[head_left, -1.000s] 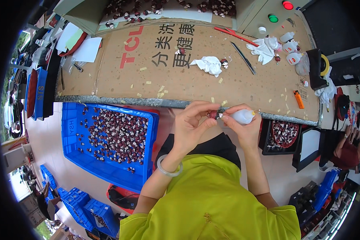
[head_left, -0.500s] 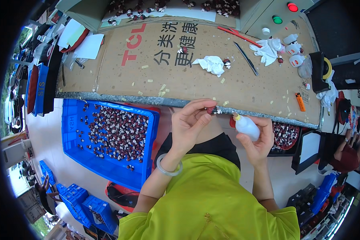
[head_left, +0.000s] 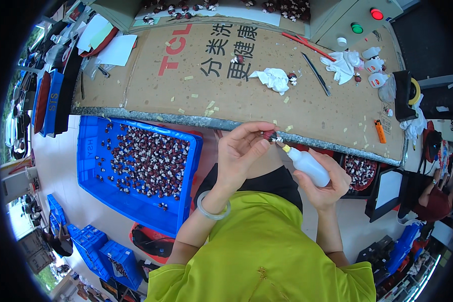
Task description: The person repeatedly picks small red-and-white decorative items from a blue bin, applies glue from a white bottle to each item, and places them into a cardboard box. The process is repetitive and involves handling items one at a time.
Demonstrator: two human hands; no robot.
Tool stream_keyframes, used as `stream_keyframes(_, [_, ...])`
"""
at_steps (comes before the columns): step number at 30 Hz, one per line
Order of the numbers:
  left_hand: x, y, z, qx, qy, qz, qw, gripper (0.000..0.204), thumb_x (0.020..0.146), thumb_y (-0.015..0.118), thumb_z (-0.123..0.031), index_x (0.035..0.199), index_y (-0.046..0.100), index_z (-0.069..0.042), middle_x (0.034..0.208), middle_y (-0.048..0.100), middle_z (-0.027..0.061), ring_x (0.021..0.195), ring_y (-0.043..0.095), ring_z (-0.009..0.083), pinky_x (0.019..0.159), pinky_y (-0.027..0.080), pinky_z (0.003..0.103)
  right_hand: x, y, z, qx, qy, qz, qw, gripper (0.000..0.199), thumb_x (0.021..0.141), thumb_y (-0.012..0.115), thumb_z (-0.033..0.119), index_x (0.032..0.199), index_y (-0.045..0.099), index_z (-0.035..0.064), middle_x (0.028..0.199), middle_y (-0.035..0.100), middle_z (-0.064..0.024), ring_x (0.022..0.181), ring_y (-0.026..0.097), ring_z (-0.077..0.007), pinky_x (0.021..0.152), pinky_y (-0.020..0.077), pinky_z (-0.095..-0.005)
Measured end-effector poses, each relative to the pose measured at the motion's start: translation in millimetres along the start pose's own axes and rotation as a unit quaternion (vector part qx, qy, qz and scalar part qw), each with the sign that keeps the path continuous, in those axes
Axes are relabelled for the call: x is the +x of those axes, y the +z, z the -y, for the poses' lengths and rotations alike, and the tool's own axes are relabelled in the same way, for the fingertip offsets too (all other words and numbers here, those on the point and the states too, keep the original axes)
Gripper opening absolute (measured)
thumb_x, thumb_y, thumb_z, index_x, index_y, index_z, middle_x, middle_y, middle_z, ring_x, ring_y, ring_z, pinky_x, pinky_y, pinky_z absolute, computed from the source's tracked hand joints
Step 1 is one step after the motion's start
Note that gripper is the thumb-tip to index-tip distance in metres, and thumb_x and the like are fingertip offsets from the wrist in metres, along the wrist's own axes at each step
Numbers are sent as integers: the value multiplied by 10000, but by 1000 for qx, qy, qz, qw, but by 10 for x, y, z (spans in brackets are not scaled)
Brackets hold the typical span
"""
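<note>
View from above, worker seated at a bench. Left hand (head_left: 244,151): fingertips pinched together on a small dark red part (head_left: 270,135), held just before the near bench edge. Right hand (head_left: 323,183): wrapped shut around a white squeeze bottle (head_left: 307,165), its yellow-tipped nozzle angled up to the part and almost touching it. The part looks light, hard and smooth (likely to slip from a loose pinch); it is best held by its sides, leaving the end by the nozzle free. The bottle seems soft-walled, so a grip at mid-body would let gentle pressure meter the flow. To the left, a blue crate (head_left: 90,173) holds many similar parts. Farther off, a cardboard sheet (head_left: 151,90) covers the bench, bearing a white rag (head_left: 273,79) and, at far right, more small bottles (head_left: 375,65).
</note>
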State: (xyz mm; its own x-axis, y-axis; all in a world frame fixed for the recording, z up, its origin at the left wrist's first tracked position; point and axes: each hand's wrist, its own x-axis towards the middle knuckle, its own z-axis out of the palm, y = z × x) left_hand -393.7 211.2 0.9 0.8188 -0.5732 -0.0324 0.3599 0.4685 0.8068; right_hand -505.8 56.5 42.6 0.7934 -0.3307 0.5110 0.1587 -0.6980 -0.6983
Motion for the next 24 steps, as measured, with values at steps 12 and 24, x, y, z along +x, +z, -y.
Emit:
stream_keyframes(12, [-11, 25, -34, 3, 2, -17, 1000, 305, 851, 600, 61, 1154, 571, 73, 1099, 642, 175, 1012, 616, 184, 902, 488, 300, 0, 13, -3, -6, -12, -6, 1000, 429, 611, 853, 83, 977, 682, -62, 779, 688, -174, 639, 668, -249, 603, 528, -297])
stream_keyframes(24, [-16, 23, -53, 4, -1, -16, 1000, 304, 847, 586, 74, 1150, 573, 77, 1109, 635, 177, 1035, 608, 194, 929, 476, 307, 41, 0, 62, -18, -35, 13, 999, 422, 588, 851, 38, 958, 679, -70, 751, 674, -176, 637, 665, -277, 593, 528, -322])
